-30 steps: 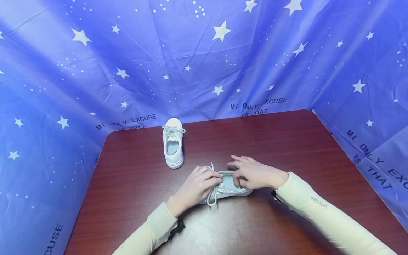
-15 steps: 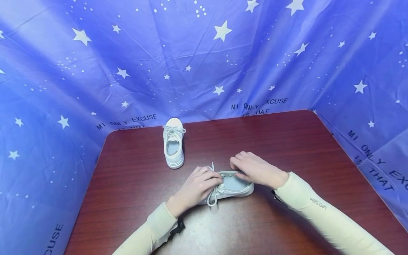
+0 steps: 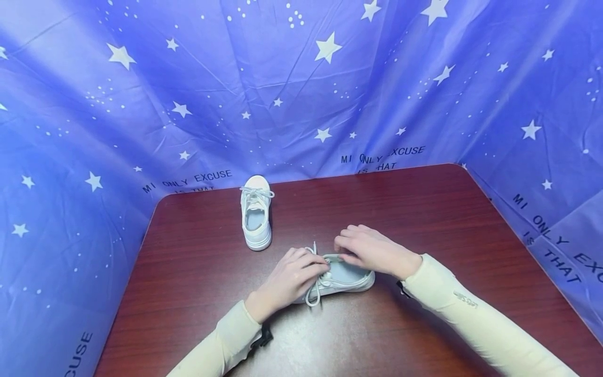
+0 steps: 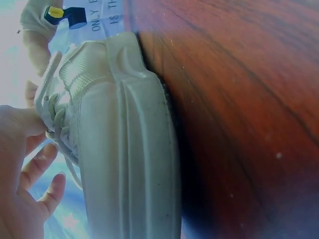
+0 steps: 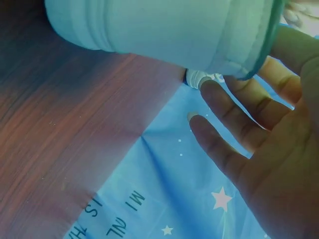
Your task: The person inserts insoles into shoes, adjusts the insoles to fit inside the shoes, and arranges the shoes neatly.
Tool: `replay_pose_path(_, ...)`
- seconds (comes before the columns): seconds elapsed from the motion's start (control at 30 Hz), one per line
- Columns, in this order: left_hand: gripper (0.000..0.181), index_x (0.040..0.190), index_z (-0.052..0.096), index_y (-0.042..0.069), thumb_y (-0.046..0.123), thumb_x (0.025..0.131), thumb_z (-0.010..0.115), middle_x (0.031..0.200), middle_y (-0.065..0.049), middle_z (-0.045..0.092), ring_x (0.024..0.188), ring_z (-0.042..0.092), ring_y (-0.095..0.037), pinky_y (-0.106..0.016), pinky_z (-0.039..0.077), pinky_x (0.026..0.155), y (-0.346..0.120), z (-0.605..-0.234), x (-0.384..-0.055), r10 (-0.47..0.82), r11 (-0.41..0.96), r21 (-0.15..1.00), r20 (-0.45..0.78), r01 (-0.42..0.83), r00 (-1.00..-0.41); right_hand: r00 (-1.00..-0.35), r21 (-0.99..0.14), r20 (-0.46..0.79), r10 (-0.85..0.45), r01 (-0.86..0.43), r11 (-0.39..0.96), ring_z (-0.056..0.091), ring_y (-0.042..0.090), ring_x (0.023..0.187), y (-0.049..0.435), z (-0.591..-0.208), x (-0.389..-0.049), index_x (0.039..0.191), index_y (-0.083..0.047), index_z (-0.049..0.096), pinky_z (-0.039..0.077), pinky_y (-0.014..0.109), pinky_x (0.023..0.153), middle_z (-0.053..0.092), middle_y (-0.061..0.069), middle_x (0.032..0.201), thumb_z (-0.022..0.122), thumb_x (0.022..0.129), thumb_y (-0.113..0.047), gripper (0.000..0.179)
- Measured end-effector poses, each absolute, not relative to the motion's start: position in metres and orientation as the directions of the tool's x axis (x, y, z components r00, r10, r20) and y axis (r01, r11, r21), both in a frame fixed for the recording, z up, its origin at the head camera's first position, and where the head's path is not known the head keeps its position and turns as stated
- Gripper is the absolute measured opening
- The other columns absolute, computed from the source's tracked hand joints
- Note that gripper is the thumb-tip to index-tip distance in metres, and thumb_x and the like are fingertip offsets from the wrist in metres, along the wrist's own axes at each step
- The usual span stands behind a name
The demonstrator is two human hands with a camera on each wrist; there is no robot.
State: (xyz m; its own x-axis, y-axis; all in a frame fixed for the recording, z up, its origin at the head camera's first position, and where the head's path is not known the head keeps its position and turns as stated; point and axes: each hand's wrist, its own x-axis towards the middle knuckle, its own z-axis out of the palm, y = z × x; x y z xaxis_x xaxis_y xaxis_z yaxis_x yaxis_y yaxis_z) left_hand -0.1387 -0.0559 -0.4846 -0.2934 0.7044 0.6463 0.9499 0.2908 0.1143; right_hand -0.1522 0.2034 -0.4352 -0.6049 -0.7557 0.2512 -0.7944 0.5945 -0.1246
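Observation:
A white lace-up sneaker (image 3: 348,283) lies sole down near the table's middle, toe to the left and its opening to the right. My left hand (image 3: 292,275) lies over the lace area and pinches the tongue; its thumb goes in by the laces (image 4: 57,119), and the exact hold is partly hidden. My right hand (image 3: 377,250) is at the opening's far side, thumb at the inside of the collar and fingers beyond it, pinching the edge. In the right wrist view its outer fingers (image 5: 224,144) spread free past the heel (image 5: 159,30).
A second white sneaker (image 3: 256,238), laces tied in a bow, stands farther back on the left, toe to the rear. The reddish-brown wooden table (image 3: 400,204) meets a blue star-printed curtain (image 3: 282,78) at the back and sides.
My right hand has drawn its fingers out of the sneaker's opening and moved to the far collar edge, then slightly left. The left hand and both sneakers keep their places.

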Motion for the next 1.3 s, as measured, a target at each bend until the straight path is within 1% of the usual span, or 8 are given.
replay_pose_path(0.17,0.022,0.113,0.076,0.011,0.011,0.091,0.075,0.11,0.001,0.072,0.095,0.065,-0.015,-0.031,0.051,0.084,-0.059,-0.485,-0.138,0.678,0.318,0.113,0.667,0.941,-0.309,-0.584,-0.121,0.253,-0.771,-0.81,0.573,0.057,0.017,0.08,0.197,-0.433,-0.153,0.09,-0.017,0.064,0.046,0.033,0.07,0.062,-0.005,0.084,0.08,0.089,-0.019,0.016)
replay_pose_path(0.23,0.023,0.113,0.077,0.011,0.011,0.09,0.075,0.108,0.001,0.072,0.093,0.066,-0.015,-0.03,0.051,0.082,-0.061,-0.485,-0.138,0.659,0.339,0.113,0.68,0.934,-0.322,-0.574,-0.116,0.254,-0.778,-0.817,0.565,0.057,0.017,0.081,0.194,-0.432,-0.153,0.091,-0.016,0.064,0.047,0.033,0.071,0.062,-0.005,0.084,0.079,0.089,-0.019,0.015)
replay_pose_path(0.37,0.024,0.113,0.077,0.01,0.01,0.089,0.075,0.102,0.001,0.072,0.088,0.066,-0.015,-0.029,0.051,0.073,-0.066,-0.482,-0.139,0.608,0.393,0.132,0.705,0.91,-0.365,-0.558,-0.114,0.251,-0.791,-0.828,0.548,0.058,0.017,0.08,0.188,-0.429,-0.153,0.091,-0.016,0.064,0.049,0.034,0.072,0.061,-0.004,0.083,0.078,0.09,-0.019,0.014)
replay_pose_path(0.47,0.02,0.11,0.077,0.009,0.009,0.091,0.072,0.098,0.001,0.072,0.084,0.066,-0.015,-0.028,0.05,0.068,-0.069,-0.48,-0.141,0.576,0.43,0.151,0.713,0.89,-0.4,-0.554,-0.127,0.24,-0.797,-0.832,0.54,0.06,0.017,0.08,0.184,-0.427,-0.154,0.09,-0.016,0.063,0.05,0.035,0.073,0.061,-0.005,0.082,0.077,0.091,-0.018,0.014)
replay_pose_path(0.7,0.014,0.104,0.077,0.011,0.012,0.092,0.069,0.095,0.003,0.072,0.081,0.066,-0.015,-0.03,0.05,0.065,-0.073,-0.476,-0.141,0.558,0.493,0.166,0.693,0.854,-0.457,-0.538,-0.131,0.214,-0.815,-0.843,0.522,0.059,0.016,0.078,0.178,-0.425,-0.156,0.089,-0.019,0.062,0.05,0.035,0.07,0.059,-0.006,0.08,0.077,0.089,-0.017,0.015)
replay_pose_path(0.97,0.015,0.105,0.077,0.011,0.013,0.093,0.069,0.093,0.004,0.071,0.079,0.065,-0.014,-0.03,0.049,0.063,-0.073,-0.478,-0.139,0.547,0.506,0.175,0.692,0.845,-0.471,-0.543,-0.13,0.185,-0.819,-0.839,0.528,0.059,0.015,0.077,0.178,-0.424,-0.158,0.088,-0.021,0.064,0.05,0.034,0.069,0.057,-0.009,0.079,0.077,0.088,-0.018,0.014)
replay_pose_path(1.13,0.014,0.104,0.076,0.011,0.013,0.093,0.068,0.092,0.005,0.071,0.078,0.064,-0.014,-0.03,0.049,0.063,-0.073,-0.478,-0.139,0.545,0.516,0.174,0.689,0.839,-0.478,-0.559,-0.163,0.179,-0.809,-0.828,0.536,0.055,0.013,0.071,0.176,-0.426,-0.159,0.085,-0.02,0.061,0.049,0.033,0.065,0.053,-0.01,0.075,0.076,0.087,-0.015,0.017)
replay_pose_path(1.3,0.015,0.105,0.077,0.011,0.013,0.093,0.069,0.091,0.004,0.071,0.079,0.065,-0.014,-0.031,0.051,0.066,-0.074,-0.48,-0.138,0.541,0.521,0.171,0.692,0.836,-0.478,-0.535,-0.197,0.206,-0.82,-0.843,0.501,0.051,0.011,0.066,0.176,-0.429,-0.16,0.081,-0.019,0.056,0.048,0.029,0.063,0.051,-0.01,0.072,0.075,0.086,-0.009,0.022)
